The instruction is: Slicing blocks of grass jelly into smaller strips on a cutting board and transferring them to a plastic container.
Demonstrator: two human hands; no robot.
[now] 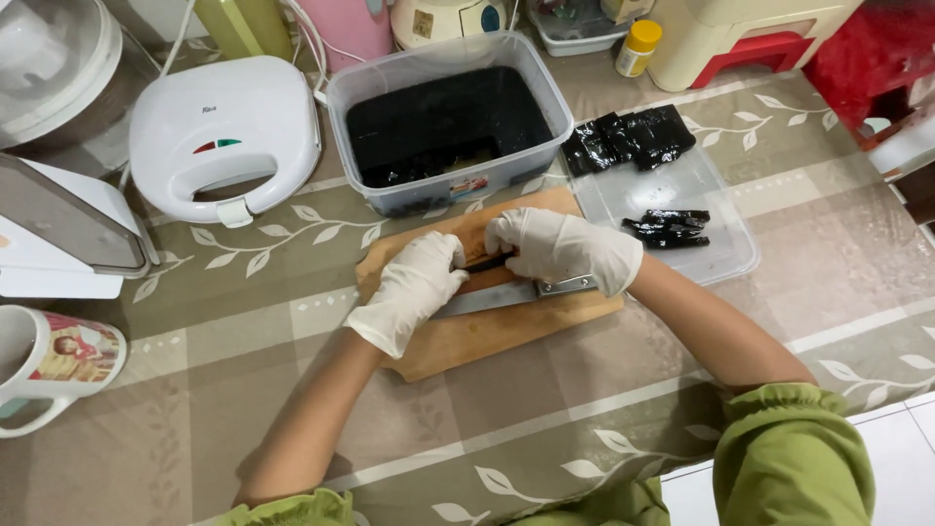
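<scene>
Gloved hands meet over a wooden cutting board [467, 341] in the head view. Left hand [414, 287] and right hand [565, 248] both pinch a thin black strip [487, 261] lying on the board, close together. A metal blade [487, 297] rests on the board just under them. Behind the board stands a clear tub [448, 122] of dark jelly; to the right, a clear lid [682, 195] carries wrapped black pieces [633, 136].

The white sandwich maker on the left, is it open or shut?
Shut: the white sandwich maker has its lid down flat, front latch closed.
</scene>
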